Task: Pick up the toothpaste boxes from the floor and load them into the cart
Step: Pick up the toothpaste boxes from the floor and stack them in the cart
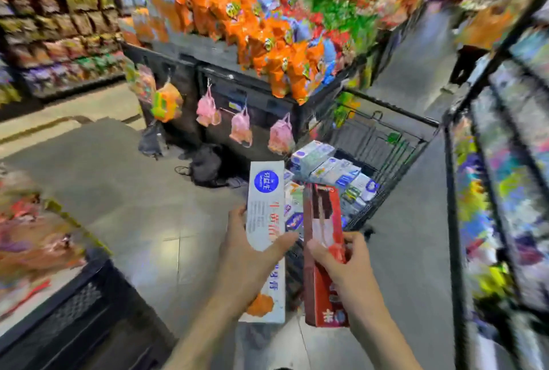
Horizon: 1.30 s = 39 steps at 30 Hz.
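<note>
While the whole view is smeared by blur, we record two toothpaste boxes held just short of the cart (386, 144), which serves as our landmark. Our left hand (252, 262) is wrapped around the white toothpaste box (266, 209), thumb across its printed face and fingers behind it; the box stands lengthwise, its far end with a blue round mark reaching to the cart's near left corner. Our right hand (338, 254) is clamped on the red toothpaste box (323, 221), thumb on the front and fingers (356, 239) curled over its right edge; this box runs parallel to the white one, just beside it, its far end over the cart's near rim. Inside the cart lies a heap of boxes (329, 167), mostly white and blue, piled at its near left side. To the left of the cart stands a dark display bin (225, 78) topped with orange snack bags (267, 40), with pink net bags (240, 129) hanging on its front. To the right of the cart runs a shelf unit (505, 162); its goods are too blurred to tell. The tiled floor (148, 221) lies left of the cart.
</note>
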{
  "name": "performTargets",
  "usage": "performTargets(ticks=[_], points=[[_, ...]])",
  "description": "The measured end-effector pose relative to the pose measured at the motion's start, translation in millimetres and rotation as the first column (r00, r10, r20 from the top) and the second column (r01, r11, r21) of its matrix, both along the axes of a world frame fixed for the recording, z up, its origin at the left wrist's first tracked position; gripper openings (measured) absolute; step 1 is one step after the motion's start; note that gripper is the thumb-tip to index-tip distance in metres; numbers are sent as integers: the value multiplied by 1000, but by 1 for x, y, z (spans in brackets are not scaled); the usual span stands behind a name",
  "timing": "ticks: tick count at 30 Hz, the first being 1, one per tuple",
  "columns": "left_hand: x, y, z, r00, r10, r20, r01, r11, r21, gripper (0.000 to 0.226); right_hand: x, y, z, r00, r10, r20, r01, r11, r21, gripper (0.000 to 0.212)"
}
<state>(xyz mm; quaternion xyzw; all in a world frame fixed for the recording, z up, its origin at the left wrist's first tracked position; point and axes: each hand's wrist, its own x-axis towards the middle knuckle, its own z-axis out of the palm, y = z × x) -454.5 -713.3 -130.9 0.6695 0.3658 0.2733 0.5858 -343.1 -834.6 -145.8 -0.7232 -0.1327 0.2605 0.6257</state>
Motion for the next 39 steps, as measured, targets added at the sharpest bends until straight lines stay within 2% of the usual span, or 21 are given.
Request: performTargets(ticks=[5,12,18,23,29,33,39], points=[[86,31,-8,987,-156,-39,157,988,11,61,70,15,-12,991,-130,-11,130,992,-4,56],[172,73,-24,955,-217,-201,231,972,50,57,145,40,-35,967,-252,-32,252,968,9,44],[230,138,-48,924,-244,-296,272,961,57,42,178,99,-51,939,-338,-66,336,941,-39,43],[278,214,-62,885,-352,-306,400,910,109,36,204,162,-61,893,-448,-46,443,892,-90,43],[335,291,-71,823,-457,-338,517,849,111,30,234,223,-62,809,-587,-40,573,801,-172,58],[373,315,-86,804,-479,-352,546,830,117,27,264,248,-64,768,-640,-30,627,761,-166,49],[444,316,-117,748,-508,-426,601,792,110,32,320,260,-94,725,-687,-51,670,720,-180,54]])
